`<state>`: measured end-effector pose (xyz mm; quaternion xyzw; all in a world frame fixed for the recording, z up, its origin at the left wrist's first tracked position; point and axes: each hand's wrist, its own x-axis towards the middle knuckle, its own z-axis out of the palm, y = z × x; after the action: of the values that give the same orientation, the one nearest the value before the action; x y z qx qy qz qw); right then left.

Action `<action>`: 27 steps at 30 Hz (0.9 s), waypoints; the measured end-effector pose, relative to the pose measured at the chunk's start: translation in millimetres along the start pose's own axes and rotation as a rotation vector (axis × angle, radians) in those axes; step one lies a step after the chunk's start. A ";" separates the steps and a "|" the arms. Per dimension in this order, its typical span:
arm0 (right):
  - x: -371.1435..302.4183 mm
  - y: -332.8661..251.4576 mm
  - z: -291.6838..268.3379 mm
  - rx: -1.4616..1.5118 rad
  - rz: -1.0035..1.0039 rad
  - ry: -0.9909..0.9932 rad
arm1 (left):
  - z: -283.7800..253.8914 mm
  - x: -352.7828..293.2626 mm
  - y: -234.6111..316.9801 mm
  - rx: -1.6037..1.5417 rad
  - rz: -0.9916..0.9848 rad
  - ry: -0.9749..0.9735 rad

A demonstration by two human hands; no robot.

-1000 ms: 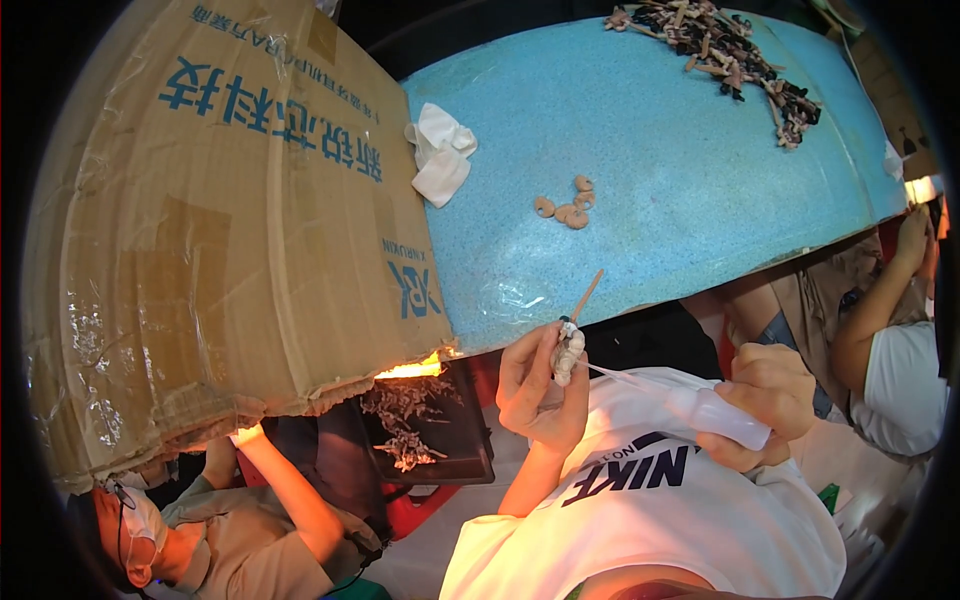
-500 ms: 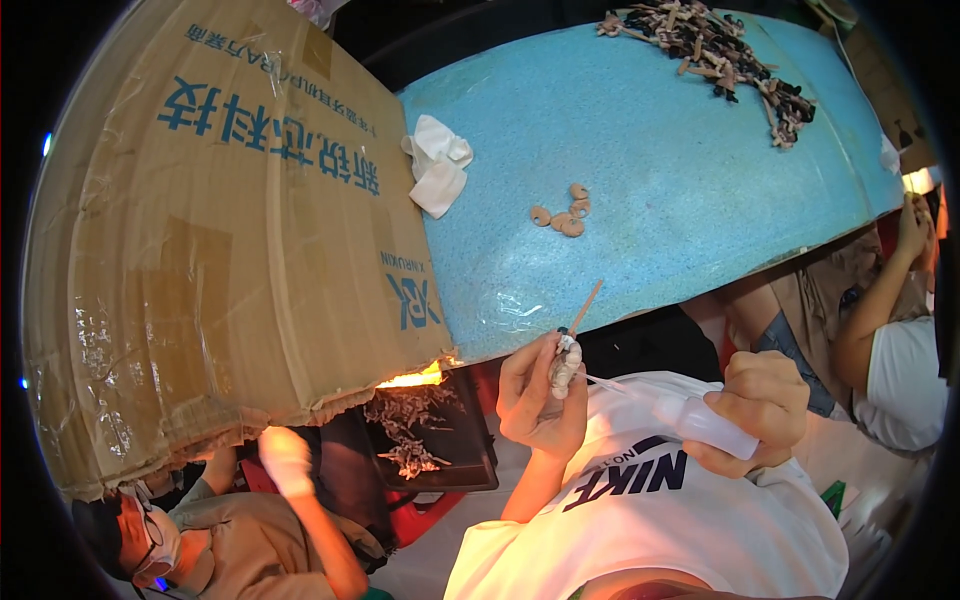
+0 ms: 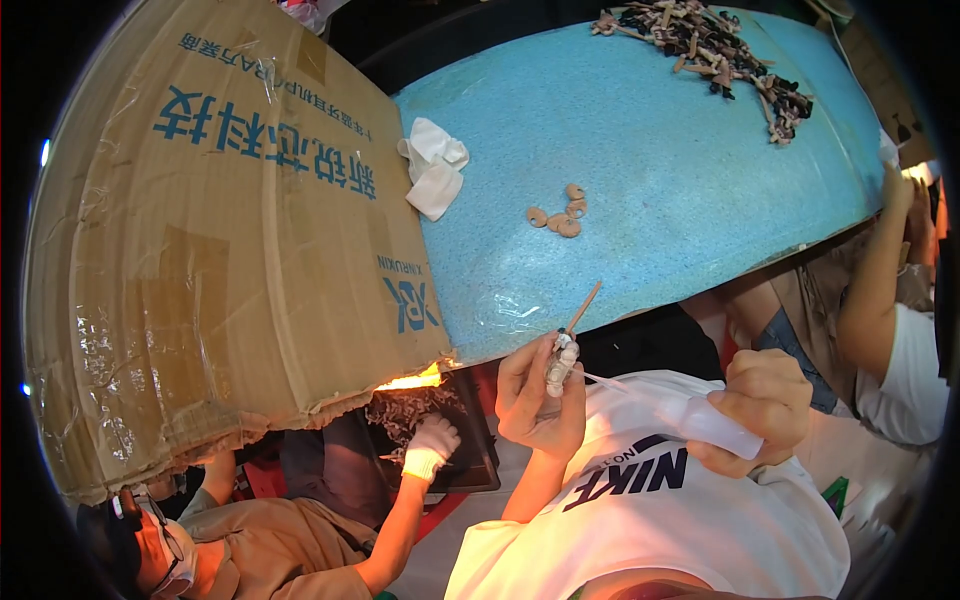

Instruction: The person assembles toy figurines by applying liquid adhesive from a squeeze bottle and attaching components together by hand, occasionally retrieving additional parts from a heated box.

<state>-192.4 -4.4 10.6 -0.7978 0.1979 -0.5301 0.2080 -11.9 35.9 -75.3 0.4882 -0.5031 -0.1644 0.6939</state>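
Between the fingers of my left hand [image 3: 540, 397] is a small pale figurine [image 3: 562, 366], held upright near the table's front edge. A thin brown stick [image 3: 583, 307] rises from its dark top end and slants to the right. My right hand [image 3: 763, 408] is wrapped round a translucent white squeeze bottle [image 3: 722, 427], tilted with its long thin nozzle [image 3: 605, 381] pointing left. The nozzle's tip comes up to the figurine's side; whether it touches cannot be made out.
A blue mat [image 3: 500, 130] covers the table. On it lie several small tan discs [image 3: 568, 228], a crumpled white tissue [image 3: 436, 170] and a heap of small brown and black parts [image 3: 715, 55]. A large cardboard sheet [image 3: 230, 250] stands left. A co-worker's gloved hand [image 3: 433, 447] is over a black tray [image 3: 478, 440].
The co-worker's gloved hand at lower left has swung right, into the black tray of small parts. My own hands, the figurine and the bottle have barely shifted.
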 end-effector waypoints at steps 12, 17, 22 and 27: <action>0.9 -0.6 -2.0 -0.029 0.064 -0.024 | 0.6 0.6 6.5 0.025 -0.080 -0.012; -0.9 0.7 -0.1 -0.005 0.014 0.005 | -1.2 1.4 4.8 -0.001 -0.051 -0.011; -3.1 0.1 -1.3 0.045 0.000 -0.014 | 1.0 2.7 7.1 0.005 -0.052 -0.006; -2.9 -1.9 4.7 0.047 0.014 -0.042 | 0.1 1.3 7.2 -0.010 -0.041 0.011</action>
<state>-188.9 -0.6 7.8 -0.8024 0.1866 -0.5161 0.2346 -13.3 38.3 -68.5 0.4961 -0.4883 -0.1785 0.6954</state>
